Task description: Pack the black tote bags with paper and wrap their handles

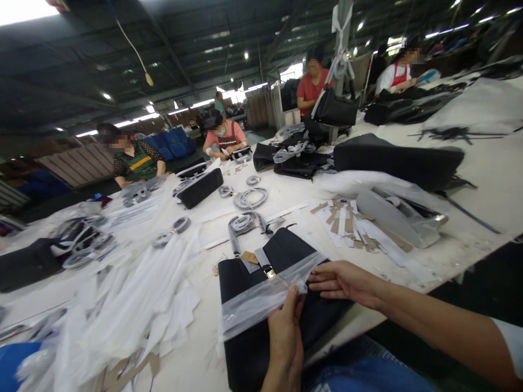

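A black handbag [253, 354] lies flat in front of me at the table's near edge. Across its front runs a clear plastic strip [257, 310], just below a gold-coloured clasp [270, 273]. My left hand [286, 326] pinches the strip near its middle, thumb on top. My right hand [347, 282] is at the strip's right end, fingers stretched out and touching the film or the bag. Above the clasp are a brown tag [249, 257] and a strap wrapped in plastic [235, 239].
White sheets [134, 288] are piled left of the bag. Paper and card strips [347, 223] lie beside a grey tape dispenser [398, 218] at right. Coiled wrapped straps [250, 198] and other black bags [200, 188] lie farther back. Several co-workers [226, 136] are around the table.
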Demonstrator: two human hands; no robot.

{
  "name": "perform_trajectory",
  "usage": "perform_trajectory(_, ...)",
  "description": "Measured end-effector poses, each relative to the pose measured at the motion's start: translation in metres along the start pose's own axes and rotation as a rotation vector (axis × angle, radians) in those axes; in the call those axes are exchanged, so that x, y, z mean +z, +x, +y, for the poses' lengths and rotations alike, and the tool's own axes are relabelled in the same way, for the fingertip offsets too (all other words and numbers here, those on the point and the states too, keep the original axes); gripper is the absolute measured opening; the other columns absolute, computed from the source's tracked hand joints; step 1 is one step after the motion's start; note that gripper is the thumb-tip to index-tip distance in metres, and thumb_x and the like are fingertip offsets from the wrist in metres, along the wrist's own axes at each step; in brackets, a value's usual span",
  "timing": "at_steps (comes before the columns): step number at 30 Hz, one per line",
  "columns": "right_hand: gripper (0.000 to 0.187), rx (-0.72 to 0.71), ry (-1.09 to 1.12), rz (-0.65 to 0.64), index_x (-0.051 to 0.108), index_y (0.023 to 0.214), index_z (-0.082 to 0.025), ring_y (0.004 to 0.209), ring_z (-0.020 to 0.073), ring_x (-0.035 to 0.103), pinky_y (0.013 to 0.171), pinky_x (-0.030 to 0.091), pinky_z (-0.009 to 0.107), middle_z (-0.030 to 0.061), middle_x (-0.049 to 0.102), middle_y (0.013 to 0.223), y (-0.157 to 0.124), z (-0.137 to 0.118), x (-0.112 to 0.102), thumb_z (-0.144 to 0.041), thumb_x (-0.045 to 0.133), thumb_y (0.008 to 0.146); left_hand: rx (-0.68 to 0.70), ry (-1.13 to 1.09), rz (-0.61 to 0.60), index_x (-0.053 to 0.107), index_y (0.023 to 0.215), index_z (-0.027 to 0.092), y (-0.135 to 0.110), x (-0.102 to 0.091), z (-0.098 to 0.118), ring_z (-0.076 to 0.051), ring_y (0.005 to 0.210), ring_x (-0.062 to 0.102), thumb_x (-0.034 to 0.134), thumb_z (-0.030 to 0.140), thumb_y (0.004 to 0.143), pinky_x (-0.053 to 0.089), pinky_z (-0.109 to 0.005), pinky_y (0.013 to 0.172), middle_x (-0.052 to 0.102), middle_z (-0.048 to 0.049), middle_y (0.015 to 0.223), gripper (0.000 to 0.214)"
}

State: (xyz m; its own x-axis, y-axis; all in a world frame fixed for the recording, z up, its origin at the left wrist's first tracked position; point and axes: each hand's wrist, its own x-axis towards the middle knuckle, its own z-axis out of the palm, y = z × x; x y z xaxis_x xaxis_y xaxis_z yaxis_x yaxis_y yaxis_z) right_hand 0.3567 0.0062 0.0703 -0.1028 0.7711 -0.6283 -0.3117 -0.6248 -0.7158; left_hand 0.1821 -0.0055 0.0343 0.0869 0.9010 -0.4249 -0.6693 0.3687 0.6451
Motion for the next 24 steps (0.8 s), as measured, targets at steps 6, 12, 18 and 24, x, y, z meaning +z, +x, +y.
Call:
perform_trajectory(6,0.026,-0.097,-0.216,0.063,0.068,0.091,-0.016,0.097,0.0234,0.072,0.069,0.058,0.026,0.0143,0.073,0.111,-0.012,0.000,-0.001,-0.040,0.068,0.082,-0.019,-0.002,0.008,0.071,0.104,0.010,0.002,-0.002,0.000,-0.024,0.104,0.071,0.074,0.010,0.080,0.059,-0.036,0.094,0.075,-0.0123,0.107,0.024)
perform_trajectory(12,0.028,-0.212,-0.447,0.152,0.066,0.079,-0.016,0.086,0.0229,0.073,0.062,0.057,0.023,0.0121,0.076,0.092,-0.019,0.012,-0.017,-0.041,0.076,0.071,-0.015,-0.011,0.021,0.071,0.102,0.010,0.003,-0.003,0.000,-0.023,0.100,0.071,0.075,0.009,0.078,0.060,-0.036,0.091,0.075,-0.0114,0.104,0.024)
perform_trajectory(18,0.024,-0.210,-0.425,0.188,0.065,0.073,-0.016,0.079,0.0208,0.073,0.061,0.058,0.023,0.0110,0.076,0.088,-0.020,0.013,-0.010,-0.036,0.077,0.067,-0.024,-0.019,0.020,0.072,0.098,0.009,0.001,-0.001,0.003,-0.021,0.096,0.072,0.075,0.009,0.078,0.061,-0.034,0.089,0.075,-0.0110,0.101,0.020)
perform_trajectory(24,0.016,-0.223,-0.397,0.145,0.062,0.071,-0.016,0.074,0.0192,0.072,0.060,0.058,0.024,0.0089,0.074,0.084,-0.005,0.014,0.017,-0.026,0.074,0.071,-0.009,0.022,0.016,0.071,0.103,0.012,-0.002,0.000,0.004,-0.020,0.095,0.071,0.080,0.016,0.075,0.060,-0.030,0.084,0.075,-0.0098,0.103,0.030)
